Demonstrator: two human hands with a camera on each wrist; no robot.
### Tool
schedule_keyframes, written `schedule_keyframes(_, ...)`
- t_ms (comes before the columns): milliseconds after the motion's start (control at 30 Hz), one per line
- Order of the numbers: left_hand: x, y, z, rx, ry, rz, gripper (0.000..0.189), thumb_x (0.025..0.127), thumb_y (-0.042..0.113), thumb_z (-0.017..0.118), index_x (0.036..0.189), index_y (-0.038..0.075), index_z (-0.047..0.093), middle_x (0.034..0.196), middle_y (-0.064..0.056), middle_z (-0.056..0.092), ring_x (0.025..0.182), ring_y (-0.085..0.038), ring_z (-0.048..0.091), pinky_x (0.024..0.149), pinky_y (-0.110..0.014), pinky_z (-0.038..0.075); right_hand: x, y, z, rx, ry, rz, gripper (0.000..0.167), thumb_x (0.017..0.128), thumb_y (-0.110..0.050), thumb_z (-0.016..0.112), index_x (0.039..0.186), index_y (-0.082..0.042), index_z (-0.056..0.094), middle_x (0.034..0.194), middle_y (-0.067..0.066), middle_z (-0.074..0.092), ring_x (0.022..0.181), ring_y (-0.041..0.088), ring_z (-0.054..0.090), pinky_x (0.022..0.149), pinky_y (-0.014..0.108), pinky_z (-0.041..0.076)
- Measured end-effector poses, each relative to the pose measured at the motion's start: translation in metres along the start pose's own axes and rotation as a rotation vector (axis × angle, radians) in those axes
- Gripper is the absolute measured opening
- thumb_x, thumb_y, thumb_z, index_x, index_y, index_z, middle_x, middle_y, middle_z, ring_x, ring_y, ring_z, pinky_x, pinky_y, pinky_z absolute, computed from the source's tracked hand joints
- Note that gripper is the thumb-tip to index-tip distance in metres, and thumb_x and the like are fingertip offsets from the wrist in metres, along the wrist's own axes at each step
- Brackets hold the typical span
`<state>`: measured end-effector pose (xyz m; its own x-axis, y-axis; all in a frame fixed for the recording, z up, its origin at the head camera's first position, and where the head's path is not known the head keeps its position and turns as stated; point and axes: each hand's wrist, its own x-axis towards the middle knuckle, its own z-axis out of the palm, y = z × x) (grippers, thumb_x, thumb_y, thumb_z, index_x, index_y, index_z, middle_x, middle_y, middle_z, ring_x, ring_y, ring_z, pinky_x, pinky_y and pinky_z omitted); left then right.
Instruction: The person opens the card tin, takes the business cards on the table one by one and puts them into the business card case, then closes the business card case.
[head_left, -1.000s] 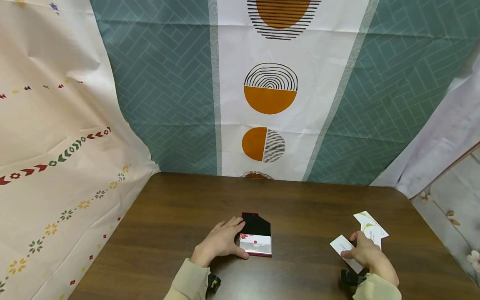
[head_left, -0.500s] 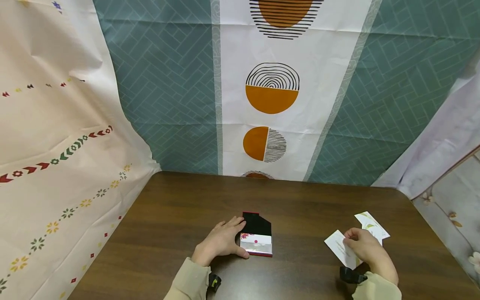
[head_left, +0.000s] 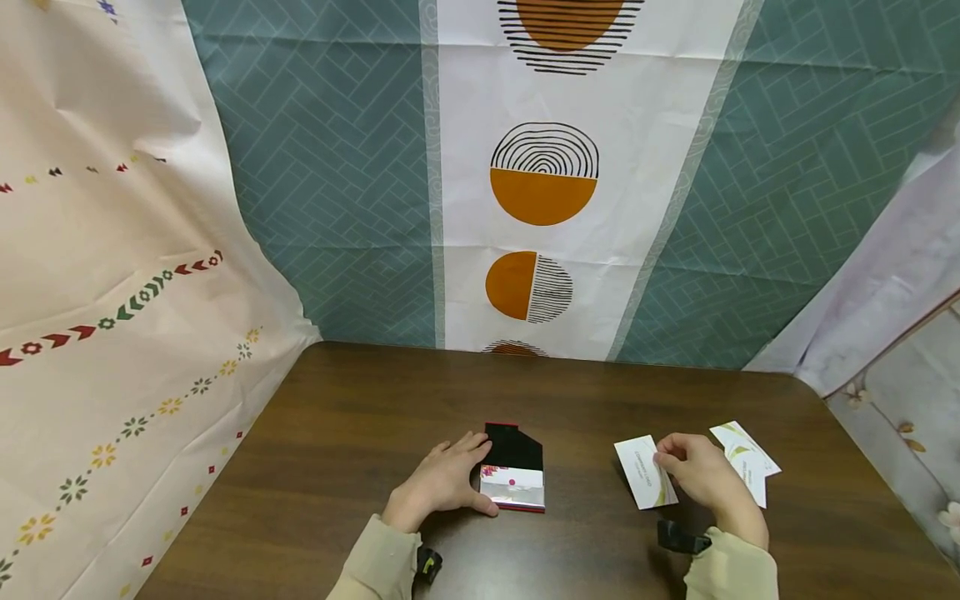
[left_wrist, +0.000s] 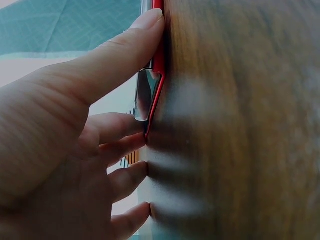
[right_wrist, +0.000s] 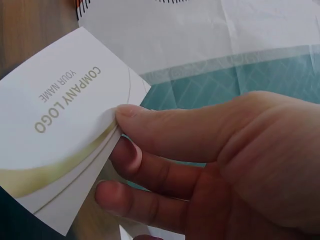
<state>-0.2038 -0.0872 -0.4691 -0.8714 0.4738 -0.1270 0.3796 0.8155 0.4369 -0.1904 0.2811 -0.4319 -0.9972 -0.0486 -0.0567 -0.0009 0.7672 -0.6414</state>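
Note:
A business card case (head_left: 512, 493) lies on the table with its black flap (head_left: 516, 450) folded back; its front is silver with a white flowered band and red edge. My left hand (head_left: 441, 483) holds its left side, thumb at the near edge and fingers beyond. In the left wrist view, the thumb (left_wrist: 120, 55) touches the red-rimmed case (left_wrist: 159, 50). To the right, my right hand (head_left: 708, 479) pinches a white business card (head_left: 642, 475) by its edge, tilted above the table. Printed lettering and a gold curve show on the card (right_wrist: 55, 95) in the right wrist view.
More white business cards (head_left: 750, 462) lie overlapping on the brown wooden table (head_left: 390, 400), behind and right of my right hand. Patterned cloths hang beyond the table's back edge (head_left: 570, 362) and along its left and right sides.
My right hand has lifted a business card from beside the others and carried it left, turning it more upright. My left hand and the card case have stayed in place.

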Motion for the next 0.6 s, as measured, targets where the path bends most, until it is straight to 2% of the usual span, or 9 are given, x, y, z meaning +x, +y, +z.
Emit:
schedule_keyframes(167,0.0,-0.002,-0.001,-0.004,-0.004,-0.001,0.096,0.071,0.051,0.083,0.147,0.006,0.045,0.155,-0.009,0.036,0.145,-0.029,0.026,0.114,-0.052,0.021,0.005,-0.009,0.003,-0.027,0.001,-0.007,0.004,0.094,-0.007,0.061,0.093,-0.004,0.064,0.079,0.003,0.058,0.07,0.018,0.055,0.06,0.033,0.043)
schedule_keyframes(333,0.0,-0.003,-0.002,0.007,0.007,0.001,0.096,0.071,0.052,0.083,0.146,0.005,0.046,0.154,-0.009,0.036,0.144,-0.029,0.026,0.114,-0.052,0.022,0.012,-0.021,0.01,-0.045,0.015,-0.1,0.005,0.095,-0.009,0.06,0.092,-0.006,0.062,0.077,0.001,0.055,0.07,0.019,0.049,0.061,0.033,0.038)
schedule_keyframes(467,0.001,-0.002,-0.001,-0.006,0.002,0.0,0.096,0.071,0.051,0.083,0.147,0.006,0.045,0.155,-0.009,0.036,0.145,-0.028,0.025,0.114,-0.052,0.02,0.016,-0.03,0.018,-0.01,0.005,-0.161,0.007,0.097,-0.008,0.057,0.091,-0.006,0.059,0.076,0.001,0.053,0.069,0.018,0.047,0.06,0.032,0.037)
schedule_keyframes(600,0.002,-0.002,0.001,-0.015,-0.005,-0.003,0.096,0.071,0.052,0.082,0.147,0.007,0.044,0.156,-0.008,0.034,0.145,-0.027,0.024,0.115,-0.052,0.019,0.018,-0.039,0.024,0.025,-0.031,-0.174,0.006,0.098,-0.007,0.056,0.092,-0.007,0.058,0.077,0.002,0.056,0.066,0.017,0.048,0.055,0.031,0.041)
